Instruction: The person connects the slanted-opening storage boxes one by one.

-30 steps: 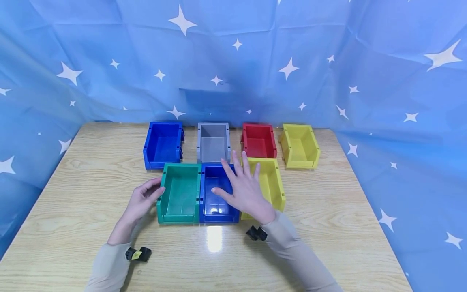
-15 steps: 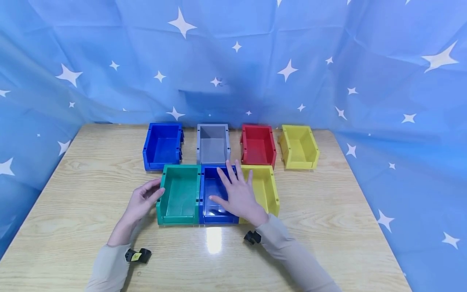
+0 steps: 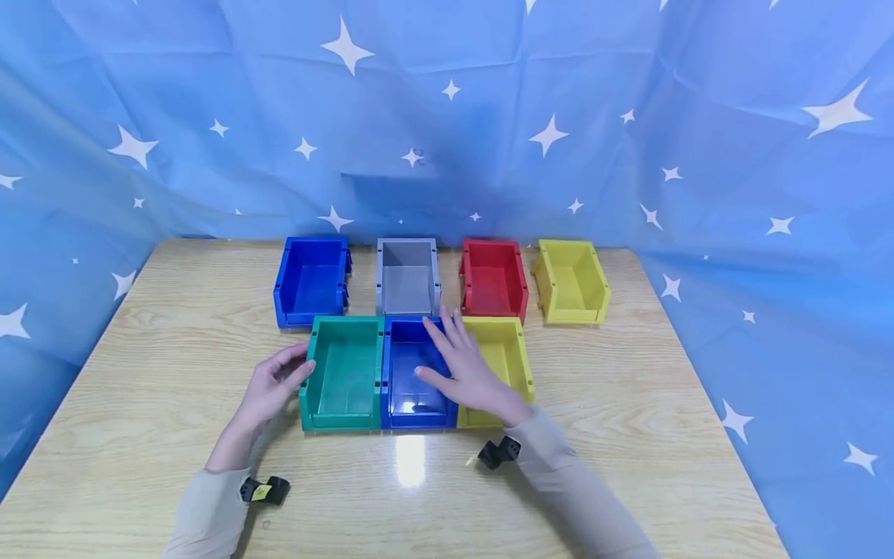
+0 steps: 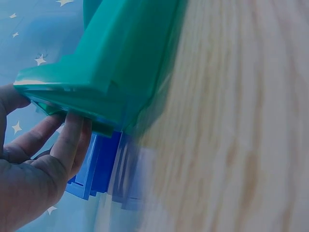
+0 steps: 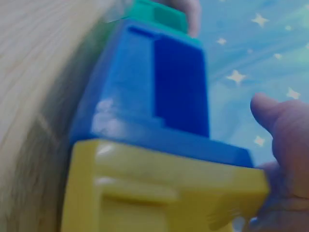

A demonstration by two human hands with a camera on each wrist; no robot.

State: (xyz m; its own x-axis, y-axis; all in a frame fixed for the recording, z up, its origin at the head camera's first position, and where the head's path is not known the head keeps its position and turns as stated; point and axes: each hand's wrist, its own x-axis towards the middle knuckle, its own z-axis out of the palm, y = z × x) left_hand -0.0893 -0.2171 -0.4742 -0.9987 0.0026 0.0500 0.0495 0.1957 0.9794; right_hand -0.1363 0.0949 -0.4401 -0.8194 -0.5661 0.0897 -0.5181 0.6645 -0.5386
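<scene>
A green bin (image 3: 345, 421), a blue bin (image 3: 419, 421) and a yellow bin (image 3: 522, 359) stand side by side in the front row, their walls touching. My left hand (image 3: 271, 387) pinches the green bin's left wall, thumb over the rim and fingers outside; the left wrist view shows these fingers (image 4: 67, 140) under the rim. Above the seam of the blue and yellow bins, my right hand (image 3: 475, 374) has its fingers extended and thumb apart, and covers part of both. In the right wrist view its thumb (image 5: 264, 113) is off the bins.
Behind stand another blue bin (image 3: 310, 287), a grey bin (image 3: 408, 279), a red bin (image 3: 494, 283) and a second yellow bin (image 3: 571, 281), spaced apart. They sit on a wooden table (image 3: 349, 497) before a star-patterned blue cloth (image 3: 489, 116).
The front yellow bin has shifted left against the blue bin and slightly toward me. My right hand moved left with it, then back a little right. My left hand stayed on the green bin.
</scene>
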